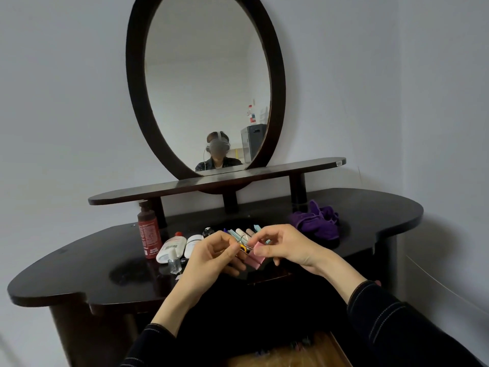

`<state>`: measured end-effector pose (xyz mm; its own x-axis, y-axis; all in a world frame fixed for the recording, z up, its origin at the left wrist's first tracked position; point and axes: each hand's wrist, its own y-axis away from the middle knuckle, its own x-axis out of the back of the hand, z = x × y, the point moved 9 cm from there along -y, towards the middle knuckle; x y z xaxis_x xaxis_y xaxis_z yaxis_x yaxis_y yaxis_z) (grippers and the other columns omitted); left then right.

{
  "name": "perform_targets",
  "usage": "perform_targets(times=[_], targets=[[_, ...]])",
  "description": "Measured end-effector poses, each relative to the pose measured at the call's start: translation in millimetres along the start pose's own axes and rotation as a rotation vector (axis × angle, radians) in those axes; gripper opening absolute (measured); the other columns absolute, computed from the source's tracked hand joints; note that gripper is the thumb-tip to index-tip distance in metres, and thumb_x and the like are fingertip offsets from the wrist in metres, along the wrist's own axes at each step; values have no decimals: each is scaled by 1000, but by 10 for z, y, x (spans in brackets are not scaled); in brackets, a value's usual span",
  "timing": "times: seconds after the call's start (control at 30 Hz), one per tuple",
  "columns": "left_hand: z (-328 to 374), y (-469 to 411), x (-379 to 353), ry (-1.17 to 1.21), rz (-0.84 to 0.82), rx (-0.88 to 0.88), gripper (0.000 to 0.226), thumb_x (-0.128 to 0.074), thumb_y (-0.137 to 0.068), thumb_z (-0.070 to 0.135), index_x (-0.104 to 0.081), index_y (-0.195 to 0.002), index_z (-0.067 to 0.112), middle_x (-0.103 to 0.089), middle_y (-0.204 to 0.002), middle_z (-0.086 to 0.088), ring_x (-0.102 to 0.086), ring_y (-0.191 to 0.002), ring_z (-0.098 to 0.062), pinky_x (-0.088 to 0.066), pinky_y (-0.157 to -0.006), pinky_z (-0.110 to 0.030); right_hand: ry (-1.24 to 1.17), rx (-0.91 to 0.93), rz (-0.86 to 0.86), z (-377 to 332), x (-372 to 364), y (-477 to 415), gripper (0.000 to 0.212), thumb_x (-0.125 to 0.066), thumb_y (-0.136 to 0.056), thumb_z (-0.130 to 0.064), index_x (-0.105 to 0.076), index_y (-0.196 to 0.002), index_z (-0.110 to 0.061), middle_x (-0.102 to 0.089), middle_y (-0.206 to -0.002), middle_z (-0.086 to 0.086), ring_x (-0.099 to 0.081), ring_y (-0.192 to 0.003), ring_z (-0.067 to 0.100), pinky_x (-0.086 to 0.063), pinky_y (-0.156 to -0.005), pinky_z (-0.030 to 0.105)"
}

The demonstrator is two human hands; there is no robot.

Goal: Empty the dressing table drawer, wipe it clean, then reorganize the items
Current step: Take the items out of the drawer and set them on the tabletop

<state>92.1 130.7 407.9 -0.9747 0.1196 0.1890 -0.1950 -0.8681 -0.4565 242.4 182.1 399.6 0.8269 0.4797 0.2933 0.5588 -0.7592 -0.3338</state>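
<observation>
Both of my hands are raised over the dark dressing table (79, 266). My left hand (211, 258) pinches a small yellow clip (244, 247) by its wire. My right hand (285, 247) pinches a pink binder clip (254, 258), and the two clips touch between my fingertips. Behind my hands a row of small tubes and pens (242, 232) lies on the tabletop. The open drawer (291, 350) shows at the bottom edge, its light wood bottom blurred, with a few small items at its far end.
A dark red bottle (148, 230) stands at the left, with white tubes (172, 246), a white bottle (192, 245) and a small clear bottle (174, 262) beside it. A purple cloth (316, 221) lies at the right. A raised shelf (211, 181) and oval mirror (206, 86) stand behind.
</observation>
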Motion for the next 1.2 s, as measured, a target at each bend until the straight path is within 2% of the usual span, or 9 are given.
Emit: perform_targets(times=[0.17,0.27,0.43,0.53,0.77,0.83,0.93,1.1,1.2], targets=[[7,20,114,27,124,8,27,-67,-92,25,-62,-98,-1,-69,-82,-14,-61,-62,-29,-51,-48,-31,-365,-88,573,271,594,56,8,-73,-90,-11,-75,-96,-16,-75,-102,11,-73,-77,14,-56,-58,25],[3,32,81,-19,91,32,34,-69,-89,32,-66,-96,-1,-70,-82,-16,-60,-63,-24,-50,-49,-29,-119,-149,818,343,832,133,9,-73,-88,-10,-69,-94,-15,-71,-101,7,-70,-79,15,-55,-55,22],[8,17,43,-130,64,18,18,-68,-94,21,-70,-90,3,-71,-80,-17,-60,-61,-20,-48,-51,-27,313,-248,814,279,843,79,10,-76,-82,-18,-66,-78,-19,-68,-89,-6,-68,-77,19,-61,-73,45],[-31,10,65,-170,54,27,13,-66,-96,15,-69,-87,7,-72,-79,-14,-61,-61,-20,-49,-53,-27,461,-281,791,234,812,51,13,-72,-86,-20,-67,-74,-20,-69,-73,-4,-67,-69,17,-59,-69,40],[-58,25,54,-224,24,44,11,-68,-93,19,-70,-85,12,-73,-80,-10,-64,-63,-18,-50,-57,-25,709,-305,756,181,741,9,15,-69,-89,-14,-65,-75,-15,-67,-87,2,-64,-72,18,-47,-56,32],[-40,38,43,-242,30,46,10,-68,-93,16,-69,-87,8,-73,-80,-9,-64,-63,-17,-50,-58,-25,603,-256,809,147,773,77,1,-69,-89,-13,-69,-88,-13,-68,-90,1,-60,-70,10,-53,-62,35],[63,90,14,-257,59,28,10,-67,-93,10,-68,-87,2,-71,-78,-14,-63,-62,-17,-50,-59,-26,360,-177,850,122,772,267,16,-66,-89,-15,-66,-105,-18,-66,-98,-3,-64,-87,14,-58,-77,40],[265,531,-92,-458,225,-146,11,-67,-92,16,-68,-81,15,-68,-75,2,-63,-69,-13,-50,-67,-24,690,87,776,-153,174,839,24,-62,-89,-8,-63,-107,-23,-63,-100,-11,-59,-89,8,-51,-80,34],[129,1077,-236,-490,317,-268,13,-63,-94,24,-63,-82,25,-63,-77,9,-61,-73,-12,-45,-65,-19,561,289,762,-129,-167,1413,27,-57,-91,4,-68,-101,-18,-63,-102,-11,-60,-103,8,-46,-96,24]])
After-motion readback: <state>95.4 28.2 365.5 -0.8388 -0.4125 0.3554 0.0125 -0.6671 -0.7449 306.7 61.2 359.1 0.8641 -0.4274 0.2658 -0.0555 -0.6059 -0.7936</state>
